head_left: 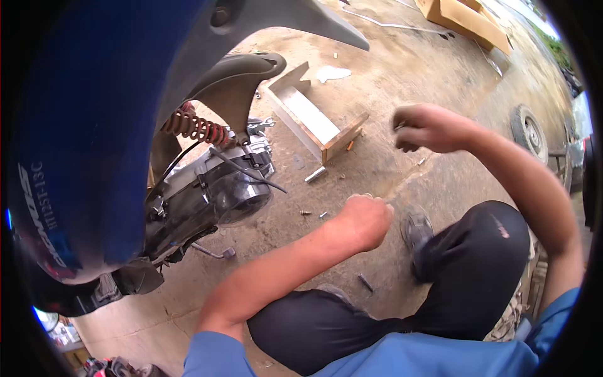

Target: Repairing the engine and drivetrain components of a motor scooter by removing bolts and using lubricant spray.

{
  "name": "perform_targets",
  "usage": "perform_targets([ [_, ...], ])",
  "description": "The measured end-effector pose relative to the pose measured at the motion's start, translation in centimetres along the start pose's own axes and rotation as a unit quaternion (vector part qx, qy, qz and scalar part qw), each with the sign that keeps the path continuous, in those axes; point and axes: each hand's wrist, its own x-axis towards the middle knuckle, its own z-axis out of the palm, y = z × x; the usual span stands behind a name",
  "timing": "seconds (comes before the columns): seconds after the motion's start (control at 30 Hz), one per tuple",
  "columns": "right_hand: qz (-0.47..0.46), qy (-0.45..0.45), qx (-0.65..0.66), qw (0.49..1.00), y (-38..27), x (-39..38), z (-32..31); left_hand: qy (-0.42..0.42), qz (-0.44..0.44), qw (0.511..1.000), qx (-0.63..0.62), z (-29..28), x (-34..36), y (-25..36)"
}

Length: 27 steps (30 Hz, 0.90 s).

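Note:
In front of my knees, my left hand point(369, 221) is curled into a fist above the concrete floor; its folded fingers hide whatever might be in it. My right hand point(427, 129) is held farther out and to the right, its fingers bent inward, and I cannot make out anything in them. Neither hand touches the blue motor scooter point(94, 144) at the left. Its red shock absorber spring point(200, 129) and black engine casing point(213, 195) are exposed. A short silver metal tube point(315, 174) lies between the scooter and my hands.
Beyond the tube lies a wooden tray point(308, 116) with a white bottom. Small bolts point(305, 212) and a dark pin point(365, 283) are scattered on the floor. A cardboard box point(468, 22) stands far right, a wheel point(529, 132) at the right edge. The scooter's pedal lever point(217, 252) sticks out low.

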Motion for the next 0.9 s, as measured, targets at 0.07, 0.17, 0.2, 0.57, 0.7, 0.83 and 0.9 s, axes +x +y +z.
perform_targets([
  [0.07,-0.091,-0.104,-0.255,0.957,-1.3,6.6,0.0,0.025,-0.012,1.000,0.014,-0.3,-0.6,-0.8],
  [0.17,-0.094,-0.142,-0.415,0.894,-2.4,16.0,2.3,0.026,-0.049,0.998,-0.014,1.2,-1.8,-2.3],
  [0.2,-0.117,-0.139,-0.369,0.912,-2.4,19.0,3.0,0.032,-0.063,0.997,-0.019,1.7,-2.7,-2.7],
  [0.57,-0.154,-0.176,0.286,0.929,-2.9,33.5,8.5,-0.118,-0.281,0.951,-0.056,-2.2,-6.8,-5.1],
  [0.7,-0.170,-0.244,0.332,0.895,-2.0,35.1,9.8,-0.123,-0.316,0.940,-0.020,-4.4,-5.4,-4.3],
  [0.83,-0.161,-0.259,0.329,0.894,-2.2,35.0,9.9,-0.001,-0.349,0.937,-0.019,-7.9,-3.4,-1.9],
  [0.9,-0.141,-0.267,0.350,0.887,-1.0,34.9,10.1,0.026,-0.343,0.939,-0.016,-8.3,-2.6,-1.2],
])
